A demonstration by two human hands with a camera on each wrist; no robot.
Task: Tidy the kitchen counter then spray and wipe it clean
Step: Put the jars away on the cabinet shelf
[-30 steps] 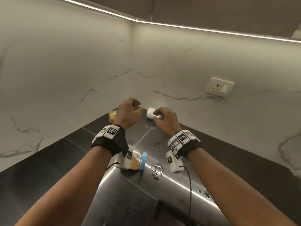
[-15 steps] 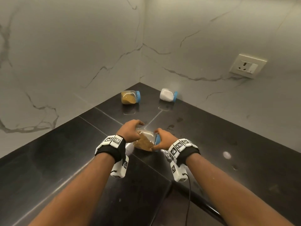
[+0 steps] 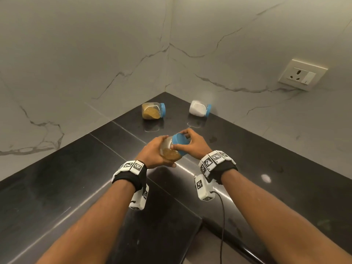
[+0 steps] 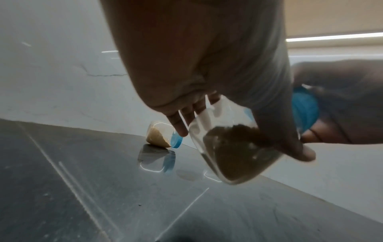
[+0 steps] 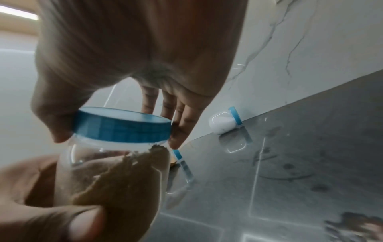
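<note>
Head view: the held jar (image 3: pixel 170 153), brown powder inside, is tilted above the black worktop (image 3: pixel 57 187).
Left hand (image 3: pixel 152 155): wrapped round the held jar's clear body.
Right hand (image 3: pixel 196 144): fingers curled on its blue lid (image 3: pixel 180 142).
Beyond the held jar: brown jar (image 3: pixel 152 111) and white jar (image 3: pixel 199 108), both on their sides near the wall corner.
Left wrist view: left hand (image 4: pixel 207 65) grips the held jar (image 4: pixel 232 152); brown jar (image 4: pixel 160 136) lies beyond.
Right wrist view: right hand (image 5: pixel 134 57) pinches the blue lid (image 5: pixel 122 126); white jar (image 5: pixel 225 122) lies beyond against the wall.
</note>
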